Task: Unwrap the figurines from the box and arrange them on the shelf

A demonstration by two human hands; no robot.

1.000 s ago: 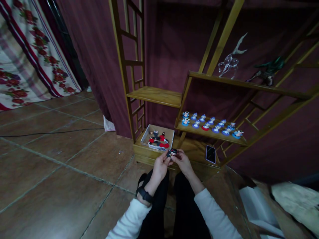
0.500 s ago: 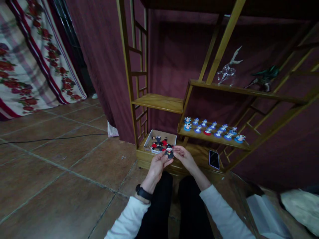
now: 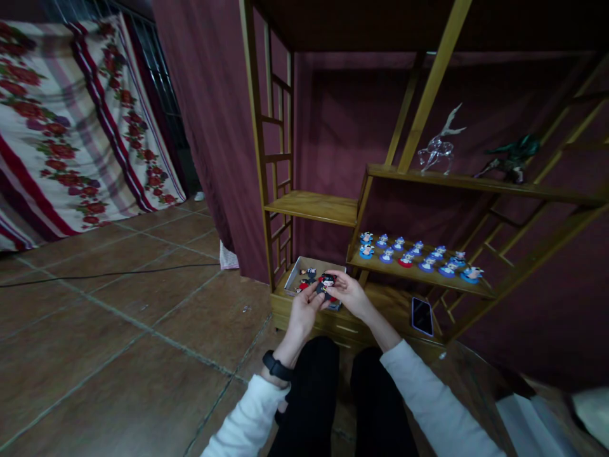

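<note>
A small black-haired doll figurine (image 3: 327,284) in dark clothes is held upright between both of my hands. My left hand (image 3: 304,311) grips its dark base from the left and below, fingers closed. From the right, my right hand (image 3: 350,293) pinches its side and head. Just behind the hands, an open shallow box (image 3: 295,274) rests on the low wooden ledge. Several red and black figurines (image 3: 307,279) lie inside it, partly covered by my hands.
On the right shelf (image 3: 428,271) stand two rows of small figurines on blue, purple and red bases. A phone (image 3: 422,316) lies on the ledge below. Higher up are a clear glass deer (image 3: 438,152) and a dark green figure (image 3: 516,155). A black cable (image 3: 143,274) crosses the tiled floor.
My right hand has closed in over the figurine's side and head. The camera view has shifted a little, so the shelf appears lower and further right.
</note>
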